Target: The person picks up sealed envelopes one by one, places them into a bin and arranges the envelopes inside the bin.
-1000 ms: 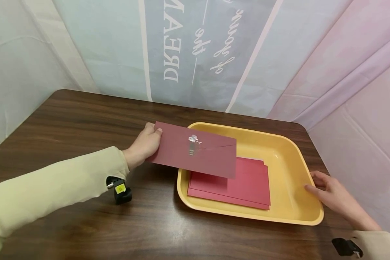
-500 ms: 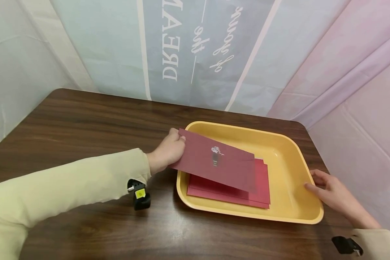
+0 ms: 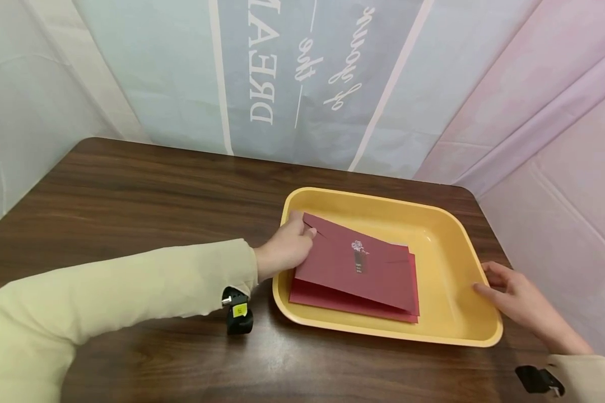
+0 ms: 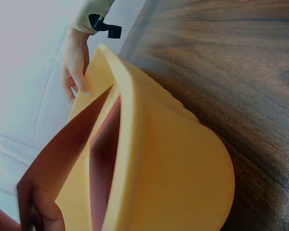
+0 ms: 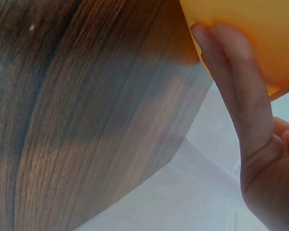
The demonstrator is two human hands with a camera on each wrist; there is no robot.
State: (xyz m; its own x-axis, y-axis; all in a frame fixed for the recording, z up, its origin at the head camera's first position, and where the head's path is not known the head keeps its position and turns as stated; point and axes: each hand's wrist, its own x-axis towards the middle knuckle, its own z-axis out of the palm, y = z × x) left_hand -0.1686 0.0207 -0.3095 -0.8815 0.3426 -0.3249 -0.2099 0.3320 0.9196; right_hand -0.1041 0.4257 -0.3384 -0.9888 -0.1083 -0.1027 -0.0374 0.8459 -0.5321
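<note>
My left hand [image 3: 289, 246] pinches the left end of a dark red envelope [image 3: 343, 266] with a small floral print and a dark label. That end is tilted up over the yellow plastic tray [image 3: 454, 268], while the far end meets the brighter red envelopes [image 3: 327, 305] lying inside. In the left wrist view, a gap separates the held envelope [image 4: 67, 144] from those beneath it. On the tray's right side, my right hand [image 3: 516, 299] grips the wall, thumb over the rim and fingers outside. The right wrist view has fingers [image 5: 241, 72] against the tray's outer wall.
The tray stands on a dark wood-grain table [image 3: 146, 201], towards its right side. Behind the table hangs a printed cloth backdrop [image 3: 181, 73], and pale pink cloth [image 3: 569, 184] closes off the right side. Each wrist wears a black strap-mounted camera [image 3: 239, 319].
My left hand has carried the dark red envelope to the right and down, from above the tray's left edge onto the envelopes inside. My right hand has stayed on the tray's rim.
</note>
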